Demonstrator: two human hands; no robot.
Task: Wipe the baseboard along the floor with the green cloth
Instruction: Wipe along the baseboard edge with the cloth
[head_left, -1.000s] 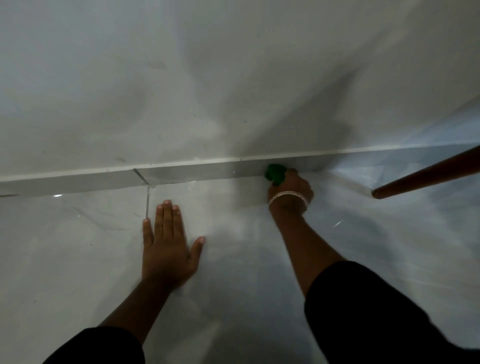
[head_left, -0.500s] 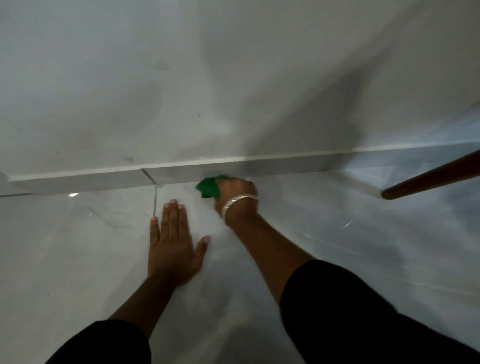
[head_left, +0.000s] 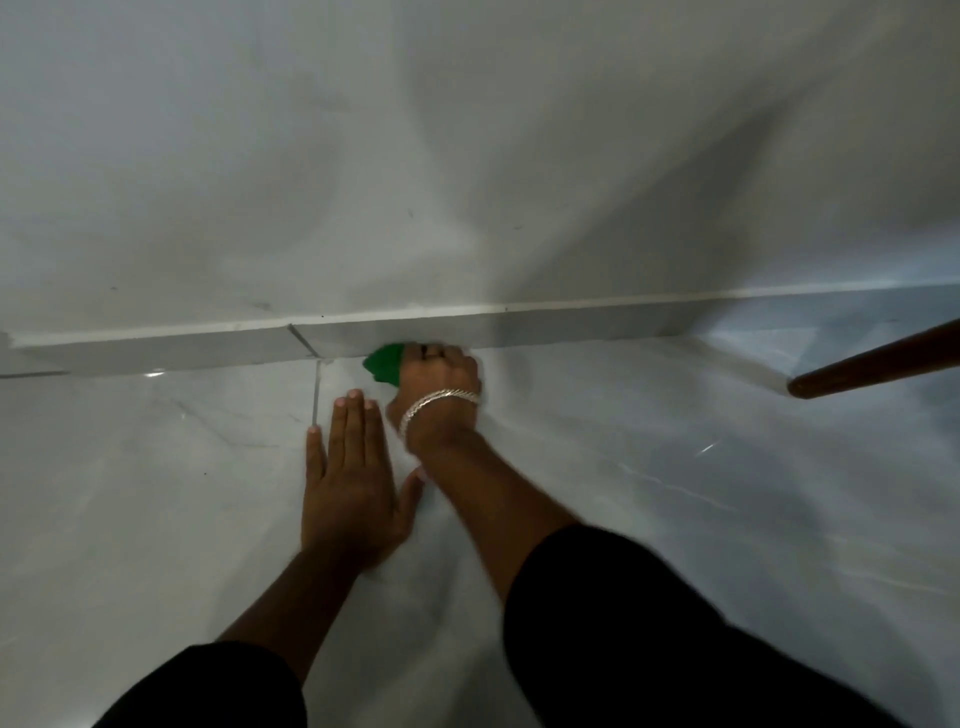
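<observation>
Glossy pale tiled floor (head_left: 675, 519), white wall (head_left: 415, 156); one green cloth (head_left: 385, 364) bunched in the right hand (head_left: 439, 371) against the grey baseboard (head_left: 208, 348); left hand (head_left: 350, 483) flat, fingers spread, empty.

The cloth (head_left: 384, 364) is bright green against the pale grey baseboard (head_left: 208, 351). The floor (head_left: 156, 493) is glossy white with faint grey veining. A silver bracelet (head_left: 439, 402) circles the wrist, the sleeves (head_left: 649, 639) are black, and the wooden pole (head_left: 878, 366) is reddish brown.

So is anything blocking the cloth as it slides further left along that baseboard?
Nothing visible does. The green cloth, bunched in the right hand, sits against the baseboard, whose stretch leftward is bare. The left hand lies flat on the floor, clear of the baseboard.
</observation>
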